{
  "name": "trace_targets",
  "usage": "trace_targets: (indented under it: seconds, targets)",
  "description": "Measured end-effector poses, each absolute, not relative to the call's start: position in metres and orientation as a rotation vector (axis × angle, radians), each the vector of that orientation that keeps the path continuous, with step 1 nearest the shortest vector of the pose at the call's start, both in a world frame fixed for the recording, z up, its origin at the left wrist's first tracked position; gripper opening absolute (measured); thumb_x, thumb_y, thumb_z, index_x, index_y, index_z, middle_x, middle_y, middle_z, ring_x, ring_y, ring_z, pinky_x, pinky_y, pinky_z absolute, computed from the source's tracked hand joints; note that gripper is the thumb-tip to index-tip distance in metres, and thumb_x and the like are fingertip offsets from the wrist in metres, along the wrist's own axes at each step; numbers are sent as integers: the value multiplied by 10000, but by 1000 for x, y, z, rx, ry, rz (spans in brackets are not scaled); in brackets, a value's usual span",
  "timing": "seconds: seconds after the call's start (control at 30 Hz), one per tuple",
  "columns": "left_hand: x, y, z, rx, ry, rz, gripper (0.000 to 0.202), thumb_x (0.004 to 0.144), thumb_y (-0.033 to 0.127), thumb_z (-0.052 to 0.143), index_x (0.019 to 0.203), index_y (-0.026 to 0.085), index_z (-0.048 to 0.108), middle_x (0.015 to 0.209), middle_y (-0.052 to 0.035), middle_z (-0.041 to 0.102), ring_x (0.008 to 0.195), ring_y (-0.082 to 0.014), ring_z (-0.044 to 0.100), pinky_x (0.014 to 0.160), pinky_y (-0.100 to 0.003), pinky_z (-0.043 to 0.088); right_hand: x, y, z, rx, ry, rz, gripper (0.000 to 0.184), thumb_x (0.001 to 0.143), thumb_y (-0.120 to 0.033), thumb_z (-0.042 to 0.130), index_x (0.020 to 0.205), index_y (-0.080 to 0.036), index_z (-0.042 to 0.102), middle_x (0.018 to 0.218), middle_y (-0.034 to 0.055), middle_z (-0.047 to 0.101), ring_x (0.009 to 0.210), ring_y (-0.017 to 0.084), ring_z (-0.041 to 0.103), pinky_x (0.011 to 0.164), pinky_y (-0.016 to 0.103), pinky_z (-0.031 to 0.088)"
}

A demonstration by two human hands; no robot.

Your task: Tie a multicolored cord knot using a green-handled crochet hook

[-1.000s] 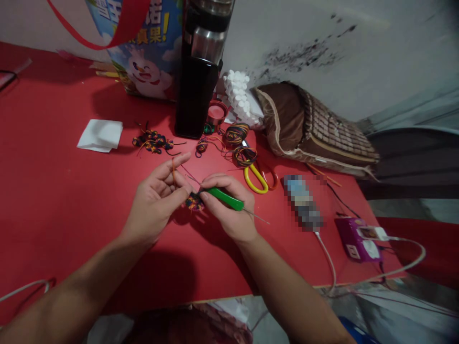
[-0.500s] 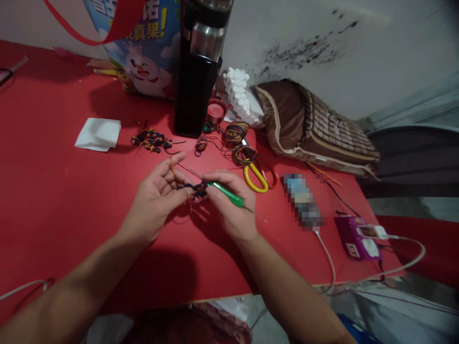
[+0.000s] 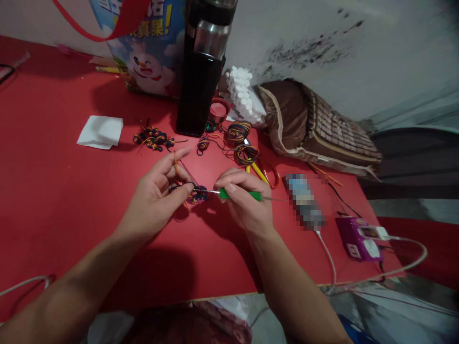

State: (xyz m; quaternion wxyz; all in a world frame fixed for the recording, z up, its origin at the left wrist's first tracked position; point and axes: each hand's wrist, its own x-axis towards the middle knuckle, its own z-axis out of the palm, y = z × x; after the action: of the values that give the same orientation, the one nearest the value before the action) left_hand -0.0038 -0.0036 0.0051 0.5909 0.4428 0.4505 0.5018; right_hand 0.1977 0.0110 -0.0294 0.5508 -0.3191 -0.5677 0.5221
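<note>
Between thumb and fingers, my left hand (image 3: pixel 158 196) pinches a small crocheted piece (image 3: pixel 198 195) of dark, orange and pink yarn. A strand of orange yarn (image 3: pixel 175 162) loops round its raised index finger. My right hand (image 3: pixel 247 198) grips a crochet hook (image 3: pixel 240 194) by its green handle. The hook's thin metal shaft points left and its tip meets the piece by my left thumb; the exact stitch is too small to make out. Beyond my hands lie wound yarn balls (image 3: pixel 238 131) and a cluster of finished-looking crocheted bits (image 3: pixel 154 138) in the same colours.
Yellow-handled scissors (image 3: pixel 258 173) lie partly behind my right hand. A blurred phone (image 3: pixel 304 200) on a cable and a purple box (image 3: pixel 358 239) sit at the right. A dark phone (image 3: pixel 199 95) leans on a metal bottle (image 3: pixel 211 38). White folded paper (image 3: pixel 100 132) rests at the left.
My right hand has moved right, away from my left hand, and the hook has turned from slanting to nearly level. More of its metal shaft and the crocheted piece now show.
</note>
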Motion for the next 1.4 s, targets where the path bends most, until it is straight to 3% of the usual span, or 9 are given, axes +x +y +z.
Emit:
trace_targets:
  seconds: [0.23, 0.47, 0.93, 1.4]
  targets:
    - [-1, -3, 5, 1056, 1054, 1224, 721, 792, 81, 772, 1484, 142, 578, 870, 26, 658, 826, -118, 670, 774, -221, 589, 196, 10, -27, -780, -1351, 1150, 130, 982, -245, 759, 1013, -301, 872, 857, -3, 748, 722, 135, 663, 664, 287, 515]
    - [0, -4, 6, 1040, 1063, 1226, 757, 763, 78, 779, 1484, 98, 548, 862, 12, 713, 776, -124, 691, 695, -225, 591, 196, 9, -29, -808, -1363, 1091, 149, 987, -225, 741, 1026, -301, 864, 865, -6, 742, 726, 133, 663, 685, 294, 532]
    - [3, -5, 1, 1081, 1102, 1247, 741, 804, 118, 782, 1504, 109, 537, 854, 2, 726, 700, -122, 648, 580, -233, 551, 192, 4, -14, -904, -1549, 832, 223, 969, -121, 685, 1012, -261, 853, 840, 5, 752, 765, 146, 690, 703, 301, 557]
    - [2, -4, -3, 1097, 1133, 1266, 741, 781, 79, 779, 1491, 105, 567, 843, 8, 722, 718, -117, 650, 602, -222, 537, 190, 1, -10, -944, -1595, 762, 209, 968, -114, 673, 989, -244, 835, 840, 0, 775, 768, 147, 700, 710, 310, 556]
